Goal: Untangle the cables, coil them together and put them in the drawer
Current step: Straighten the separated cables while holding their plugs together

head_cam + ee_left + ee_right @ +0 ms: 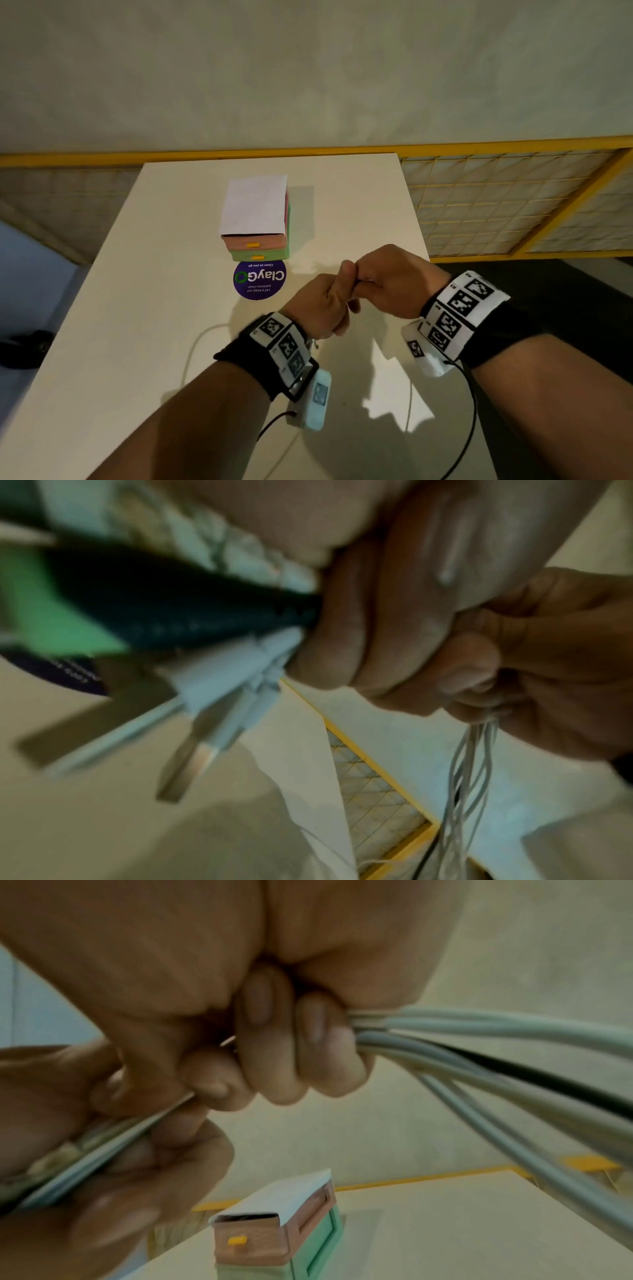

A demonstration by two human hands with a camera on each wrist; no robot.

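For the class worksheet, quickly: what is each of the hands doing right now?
Left hand: fingers curled, grips the cables near their plugs.
Right hand: fingers curled, grips the same cables.

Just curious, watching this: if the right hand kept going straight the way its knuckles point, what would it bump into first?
Most likely the left hand: the right hand already meets it knuckle to knuckle, both gripping the cables. Depth is unclear.

The cables (496, 1031) look like smooth grey plastic – the drawer box (259, 244) is matt plastic, topped with white paper (254, 204).
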